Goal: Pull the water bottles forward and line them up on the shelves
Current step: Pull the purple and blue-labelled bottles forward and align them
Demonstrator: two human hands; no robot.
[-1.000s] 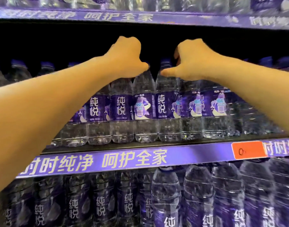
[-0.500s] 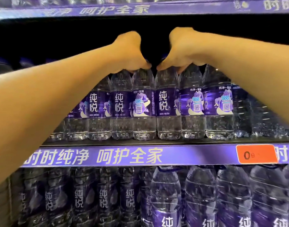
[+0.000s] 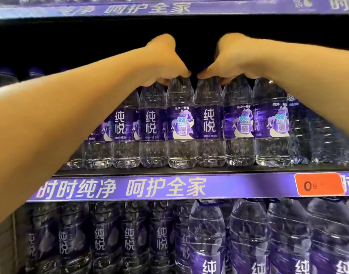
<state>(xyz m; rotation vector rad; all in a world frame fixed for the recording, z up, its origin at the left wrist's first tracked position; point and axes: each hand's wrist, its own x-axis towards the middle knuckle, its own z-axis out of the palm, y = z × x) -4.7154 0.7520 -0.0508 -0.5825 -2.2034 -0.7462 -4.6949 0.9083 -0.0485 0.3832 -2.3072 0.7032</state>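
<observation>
A row of clear water bottles (image 3: pixel 210 123) with purple labels stands near the front edge of the middle shelf (image 3: pixel 189 170). My left hand (image 3: pixel 163 60) is curled over the caps of the bottles left of centre, fingers wrapped on their tops. My right hand (image 3: pixel 234 58) grips the tops of the bottles right of centre in the same way. The two thumbs nearly meet above the middle pair. The caps under both hands are hidden. Further bottles with blue caps (image 3: pixel 35 71) stand deeper back at the far left.
A purple shelf strip (image 3: pixel 130 187) with white characters runs below the row, with an orange price tag (image 3: pixel 319 184) at its right. Larger bottles (image 3: pixel 207 238) fill the shelf beneath. Another purple strip (image 3: pixel 150 6) edges the shelf above, leaving a dark gap over the bottles.
Both hands have dropped from above the row onto the bottle tops and closed on them. The gripped bottles have come forward toward the shelf edge into a straighter line.
</observation>
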